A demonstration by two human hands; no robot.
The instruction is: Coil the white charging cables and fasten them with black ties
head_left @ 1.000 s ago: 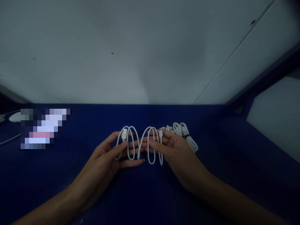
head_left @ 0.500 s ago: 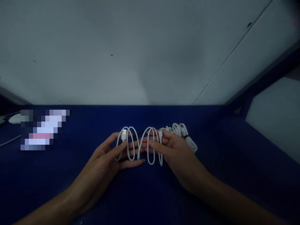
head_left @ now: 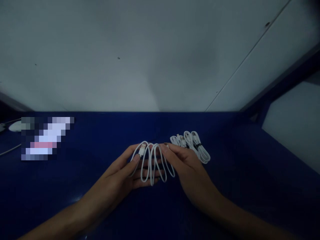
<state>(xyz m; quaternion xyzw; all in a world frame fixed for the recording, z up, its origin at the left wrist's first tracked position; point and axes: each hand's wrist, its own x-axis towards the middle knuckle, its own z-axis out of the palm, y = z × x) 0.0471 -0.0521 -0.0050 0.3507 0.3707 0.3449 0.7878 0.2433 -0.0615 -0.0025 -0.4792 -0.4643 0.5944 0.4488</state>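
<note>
A white USB cable (head_left: 152,166) hangs in several loose coils between my two hands, above the blue table. My left hand (head_left: 122,170) pinches it near the USB plug (head_left: 142,149) with the thumb, while the other fingers reach behind the coils. At the coils' right side, my right hand (head_left: 183,160) grips the cable between thumb and fingers; the cable's other end is mostly hidden there. Just beyond my right hand lie several white cables (head_left: 200,146) in bundles, at least one bound with a black tie.
The blue table (head_left: 112,130) meets a pale wall (head_left: 125,66) at the back. A pixelated bright object (head_left: 47,136) lies on the left, beside a white rounded item (head_left: 15,126) and a white cord (head_left: 11,150). A blue frame bar stands on the right.
My hands have come closer together and slightly lower. The cable's coils, spread in two groups before, are now gathered and overlapping. The bundled cables have not moved.
</note>
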